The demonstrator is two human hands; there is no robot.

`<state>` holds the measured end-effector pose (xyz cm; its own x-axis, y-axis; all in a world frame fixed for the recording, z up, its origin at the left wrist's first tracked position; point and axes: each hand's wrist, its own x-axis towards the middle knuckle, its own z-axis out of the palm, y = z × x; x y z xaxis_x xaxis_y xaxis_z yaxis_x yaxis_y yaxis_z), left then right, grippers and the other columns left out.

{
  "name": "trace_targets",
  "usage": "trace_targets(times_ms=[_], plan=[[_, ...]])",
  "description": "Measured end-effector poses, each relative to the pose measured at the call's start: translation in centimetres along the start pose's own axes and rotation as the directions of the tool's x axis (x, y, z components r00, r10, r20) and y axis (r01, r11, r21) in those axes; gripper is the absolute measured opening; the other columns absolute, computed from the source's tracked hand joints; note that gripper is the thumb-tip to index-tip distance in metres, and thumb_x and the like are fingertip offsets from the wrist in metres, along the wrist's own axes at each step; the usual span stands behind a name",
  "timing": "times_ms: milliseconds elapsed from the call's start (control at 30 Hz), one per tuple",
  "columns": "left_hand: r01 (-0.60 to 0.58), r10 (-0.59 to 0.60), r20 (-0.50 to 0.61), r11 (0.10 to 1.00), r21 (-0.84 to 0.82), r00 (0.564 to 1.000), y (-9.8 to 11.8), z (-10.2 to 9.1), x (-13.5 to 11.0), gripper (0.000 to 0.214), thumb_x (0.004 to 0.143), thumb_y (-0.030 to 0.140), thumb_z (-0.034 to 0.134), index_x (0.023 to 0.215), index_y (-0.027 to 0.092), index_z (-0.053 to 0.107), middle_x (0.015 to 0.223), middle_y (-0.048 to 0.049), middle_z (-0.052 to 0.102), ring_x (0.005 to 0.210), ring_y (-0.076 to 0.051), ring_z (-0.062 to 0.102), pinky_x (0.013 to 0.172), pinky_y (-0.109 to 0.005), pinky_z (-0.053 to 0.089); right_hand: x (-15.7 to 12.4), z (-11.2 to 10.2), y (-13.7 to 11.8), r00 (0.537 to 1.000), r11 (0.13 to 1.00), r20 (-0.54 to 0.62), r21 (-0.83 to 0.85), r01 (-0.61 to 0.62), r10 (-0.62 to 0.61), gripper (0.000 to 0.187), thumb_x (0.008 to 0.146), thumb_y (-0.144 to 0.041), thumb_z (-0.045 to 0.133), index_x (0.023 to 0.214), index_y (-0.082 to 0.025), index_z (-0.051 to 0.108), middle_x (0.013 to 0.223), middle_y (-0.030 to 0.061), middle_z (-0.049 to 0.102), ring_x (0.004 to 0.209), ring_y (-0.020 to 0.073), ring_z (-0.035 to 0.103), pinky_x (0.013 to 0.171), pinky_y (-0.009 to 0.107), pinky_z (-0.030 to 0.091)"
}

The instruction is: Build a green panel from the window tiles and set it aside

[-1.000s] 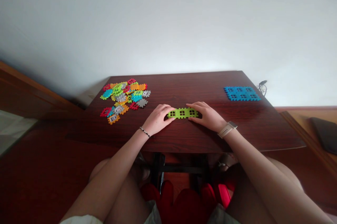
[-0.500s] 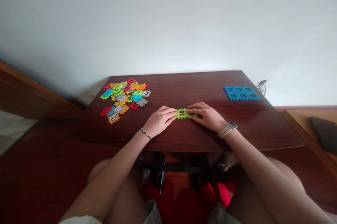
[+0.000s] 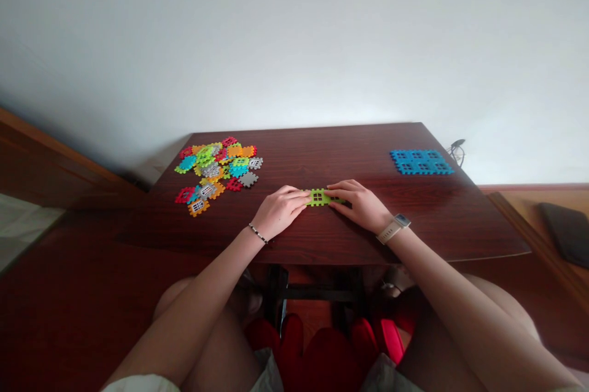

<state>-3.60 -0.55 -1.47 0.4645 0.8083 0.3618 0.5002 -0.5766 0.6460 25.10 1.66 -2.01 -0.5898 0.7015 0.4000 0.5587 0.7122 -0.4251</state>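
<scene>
Fingers (image 3: 300, 195) of the left hand (image 3: 280, 211) and right hand (image 3: 361, 205) are clamping a green block (image 3: 318, 197) between them. Colored blocks (image 3: 215, 173) are lying nearby.

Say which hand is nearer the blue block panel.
Right. The right hand lies just left of and nearer the blue block panel; the left hand is farther, beyond the green block.

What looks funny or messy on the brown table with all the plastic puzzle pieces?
The multicoloured plastic waffle-block tiles lie jumbled in an overlapping heap on the dark reddish-brown wooden table, unlike the flat, neatly joined blue plastic tile panel on the other side.
</scene>
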Motion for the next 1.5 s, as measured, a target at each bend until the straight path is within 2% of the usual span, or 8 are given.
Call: trace_targets(times_ms=[167, 367, 467, 700, 1033, 1300, 1500], plan=[[-0.009, 0.008, -0.049, 1.000, -0.023, 0.999, 0.07, 0.07, 0.06, 0.027, 0.095, 0.021, 0.077, 0.114, 0.039, 0.086, 0.127, -0.0031, 0.082, 0.115, -0.028, 0.071, 0.109, -0.048, 0.057, -0.08, 0.17, 0.02, 1.000, 1.000, 0.009, -0.019, 0.001, 0.000, 0.033, 0.106, -0.030, 0.065, 0.136, -0.028, 0.079, 0.133, 0.0111, 0.077, 0.125, 0.0324, 0.070, 0.112, 0.054, 0.059], [-0.100, 0.093, 0.039, 0.952, 0.289, 0.995, -0.10, 0.25, 0.00, 0.028, 0.102, 0.018, 0.069, 0.122, 0.031, 0.083, 0.134, -0.0010, 0.079, 0.118, -0.024, 0.069, 0.104, -0.044, 0.063, -0.10, 0.38, 0.09, 0.999, 0.999, 0.016, -0.040, 0.030, -0.030, 0.032, 0.107, -0.029, 0.064, 0.136, -0.027, 0.078, 0.133, 0.0111, 0.076, 0.125, 0.0321, 0.068, 0.113, 0.054, 0.058], [-0.122, 0.113, 0.047, 0.926, 0.356, 0.993, -0.23, 0.40, -0.12, 0.027, 0.104, 0.018, 0.068, 0.125, 0.028, 0.081, 0.136, -0.0005, 0.079, 0.119, -0.023, 0.070, 0.103, -0.041, 0.064, -0.16, 0.47, 0.05, 1.000, 0.999, 0.004, -0.043, 0.028, -0.028, 0.032, 0.107, -0.027, 0.064, 0.136, -0.027, 0.078, 0.133, 0.0111, 0.076, 0.125, 0.0320, 0.068, 0.113, 0.053, 0.058], [-0.137, 0.140, 0.019, 0.920, 0.368, 0.990, -0.41, 0.30, -0.22, 0.027, 0.103, 0.019, 0.070, 0.128, 0.025, 0.079, 0.132, -0.0030, 0.080, 0.118, -0.023, 0.073, 0.105, -0.042, 0.064, -0.20, 0.56, 0.03, 0.999, 0.998, -0.011, -0.045, 0.032, -0.033, 0.032, 0.107, -0.028, 0.064, 0.136, -0.026, 0.078, 0.132, 0.0114, 0.076, 0.123, 0.0320, 0.068, 0.112, 0.054, 0.059], [-0.168, 0.153, 0.069, 0.905, 0.390, 0.986, -0.11, 0.09, 0.19, 0.022, 0.103, 0.017, 0.069, 0.121, 0.024, 0.080, 0.130, -0.0033, 0.081, 0.117, -0.024, 0.071, 0.103, -0.042, 0.064, -0.20, 0.70, 0.18, 0.999, 0.997, -0.002, -0.054, 0.047, -0.047, 0.033, 0.108, -0.028, 0.062, 0.137, -0.027, 0.077, 0.133, 0.0111, 0.075, 0.124, 0.0319, 0.068, 0.112, 0.054, 0.059], [-0.234, 0.214, 0.095, 0.865, 0.443, 0.972, 0.14, 0.09, 0.08, 0.027, 0.108, 0.021, 0.061, 0.128, 0.025, 0.080, 0.134, -0.0047, 0.078, 0.114, -0.024, 0.068, 0.103, -0.043, 0.062, -0.25, 0.67, 0.12, 0.999, 0.998, -0.009, -0.050, 0.042, -0.043, 0.034, 0.108, -0.027, 0.063, 0.139, -0.026, 0.077, 0.133, 0.0123, 0.075, 0.124, 0.0325, 0.067, 0.112, 0.055, 0.059], [-0.235, 0.213, 0.100, 0.886, 0.400, 0.972, 0.02, 0.11, 0.16, 0.032, 0.109, 0.017, 0.057, 0.129, 0.028, 0.080, 0.129, -0.0066, 0.076, 0.116, -0.025, 0.065, 0.105, -0.046, 0.061, -0.30, 0.60, 0.07, 1.000, 0.999, 0.001, -0.041, 0.027, -0.027, 0.036, 0.108, -0.028, 0.061, 0.141, -0.030, 0.076, 0.134, 0.0112, 0.074, 0.125, 0.0321, 0.066, 0.112, 0.055, 0.058]])
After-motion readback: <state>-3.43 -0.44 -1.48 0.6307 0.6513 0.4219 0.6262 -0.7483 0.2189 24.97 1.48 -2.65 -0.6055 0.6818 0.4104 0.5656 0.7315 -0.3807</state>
